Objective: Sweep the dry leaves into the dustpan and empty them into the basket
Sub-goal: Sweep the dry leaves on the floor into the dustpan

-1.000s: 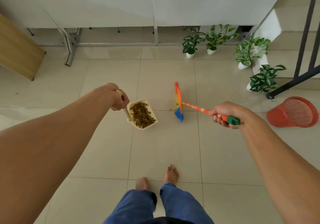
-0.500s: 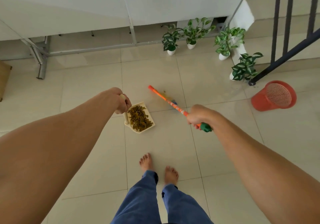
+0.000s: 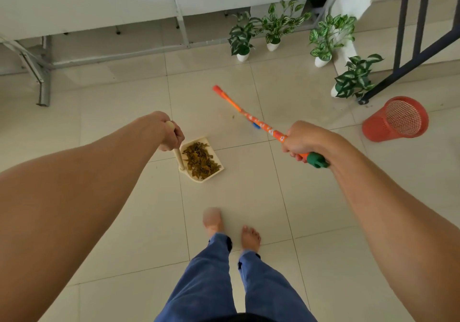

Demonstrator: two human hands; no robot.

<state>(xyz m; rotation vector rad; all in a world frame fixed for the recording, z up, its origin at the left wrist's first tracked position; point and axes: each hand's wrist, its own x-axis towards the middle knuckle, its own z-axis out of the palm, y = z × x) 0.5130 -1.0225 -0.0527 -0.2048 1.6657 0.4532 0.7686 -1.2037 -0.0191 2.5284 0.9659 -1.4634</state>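
- Head view, looking down at a pale tiled floor [image 3: 249,197], two bare arms reaching forward.
- Left hand [image 3: 169,132] closed around the top of a cream upright handle [image 3: 178,156], joined to a cream dustpan [image 3: 216,170] below it.
- Dustpan just beneath and right of that hand, filled with a heap of dry brown leaves [image 3: 200,160]; resting on the floor or lifted off it, cannot tell.
- Right hand [image 3: 300,140] clamped around an orange patterned broom [image 3: 251,117] near its green end cap [image 3: 317,161].
- Broom stick angled up and away to the left, a blue part showing beneath its middle, clear of the dustpan.
- Red mesh basket [image 3: 395,120] tipped on the floor at far right, well apart from the dustpan, mouth facing up towards the camera.
- Four potted plants [image 3: 273,27] with white-veined leaves along the far wall, one near the basket.
- Dark railing [image 3: 420,50] at upper right, its foot between plant and basket.
- Bare feet [image 3: 250,237] and blue trousers at the bottom centre; left foot blurred.
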